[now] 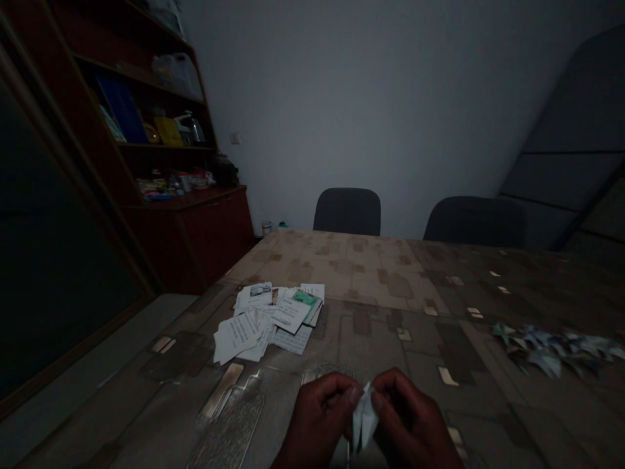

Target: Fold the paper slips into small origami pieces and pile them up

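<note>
Cabinet [215,228]: packed, upper left.
Printed papers [291,314]: heaped left of centre on the patterned tablecloth [361,342].
Left hand [323,417]: pinches the folded paper [370,422], bottom centre!
Right hand [414,417]: pinches it too, holding it between both.
Folded pieces [547,358]: clustered, right edge.

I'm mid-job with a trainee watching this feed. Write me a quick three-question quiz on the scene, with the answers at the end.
1. True or false: only one hand touches the folded paper.
2. Which colour block shows on a sheet in the pile of printed papers?
A) purple
B) green
C) yellow
3. Fill in: the heap of paper pieces lies on the table toward the person's ____ side.

Key:
1. False; the left hand and the right hand both pinch it.
2. B
3. right
</note>
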Motion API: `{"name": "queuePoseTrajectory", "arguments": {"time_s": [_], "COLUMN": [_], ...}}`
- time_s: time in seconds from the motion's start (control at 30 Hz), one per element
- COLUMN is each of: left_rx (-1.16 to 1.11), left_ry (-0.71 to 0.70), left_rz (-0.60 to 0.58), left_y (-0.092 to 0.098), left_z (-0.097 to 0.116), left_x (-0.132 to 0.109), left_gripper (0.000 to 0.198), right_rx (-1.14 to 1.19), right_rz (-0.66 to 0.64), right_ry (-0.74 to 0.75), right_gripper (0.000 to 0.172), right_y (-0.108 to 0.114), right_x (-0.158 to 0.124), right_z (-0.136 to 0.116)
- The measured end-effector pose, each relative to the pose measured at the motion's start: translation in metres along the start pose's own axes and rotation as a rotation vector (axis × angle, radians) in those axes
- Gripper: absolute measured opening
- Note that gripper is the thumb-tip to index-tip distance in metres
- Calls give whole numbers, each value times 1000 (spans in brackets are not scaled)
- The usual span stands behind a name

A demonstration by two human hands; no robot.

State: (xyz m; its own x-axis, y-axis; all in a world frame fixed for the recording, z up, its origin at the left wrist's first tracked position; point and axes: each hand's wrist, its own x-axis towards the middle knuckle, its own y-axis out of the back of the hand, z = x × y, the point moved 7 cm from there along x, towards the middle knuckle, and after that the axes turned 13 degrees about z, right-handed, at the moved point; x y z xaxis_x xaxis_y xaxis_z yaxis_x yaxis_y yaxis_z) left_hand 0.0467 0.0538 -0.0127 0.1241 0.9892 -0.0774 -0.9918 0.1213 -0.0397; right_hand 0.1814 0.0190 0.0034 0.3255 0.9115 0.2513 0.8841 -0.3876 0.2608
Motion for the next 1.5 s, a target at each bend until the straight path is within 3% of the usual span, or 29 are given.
{"name": "queuePoseTrajectory", "arguments": {"time_s": [0.33,0.53,0.67,1.0,1.5], "left_rx": [-64,-61,9,-100,-101], "left_ry": [81,72,-13,38,86], "left_rz": [-20,23,77,9,-7], "left_y": [-4,-2,1,-2,-3], "left_z": [-6,-11,-3,-14,-4], "left_x": [3,2,0,5,3], "left_gripper": [37,22,14,45,38], "right_rx": [-56,-90,-73,29,-47], "right_rz": [5,7,-16,-47,-47], "right_ry": [57,110,109,-17,30], "right_gripper": [27,27,25,29,30], "right_y": [1,1,-1,-4,-3], "right_x": [-2,-2,-2,-2,-3], "right_z": [-3,-6,-8,4,3]}}
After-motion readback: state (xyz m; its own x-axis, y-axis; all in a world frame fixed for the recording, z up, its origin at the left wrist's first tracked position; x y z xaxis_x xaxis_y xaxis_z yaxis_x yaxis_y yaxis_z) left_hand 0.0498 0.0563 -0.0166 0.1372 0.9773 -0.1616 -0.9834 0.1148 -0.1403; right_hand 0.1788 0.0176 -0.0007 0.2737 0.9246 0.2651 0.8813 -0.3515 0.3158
